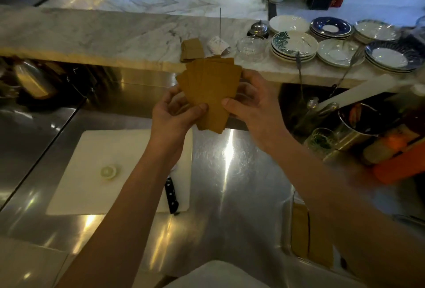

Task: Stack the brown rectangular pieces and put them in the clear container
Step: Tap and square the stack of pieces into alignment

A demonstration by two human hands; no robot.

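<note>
Two hands on the job: your left hand (174,113) pinches the lower edge of the brown rectangular pieces (209,90), thumb on top, while your right hand (248,101) clamps the opposite side, thumb pressed flat on the face. You hold them fanned like cards, thin, matte, square-cornered, above the shiny steel worktop (230,172). More brown pieces (192,49) lie on the marble ledge (92,32) behind. Your clear container (299,230) sits near your right forearm, brown pieces inside. A white cutting board (115,149) lies left, black-handled knife (171,195) on its edge.
</note>
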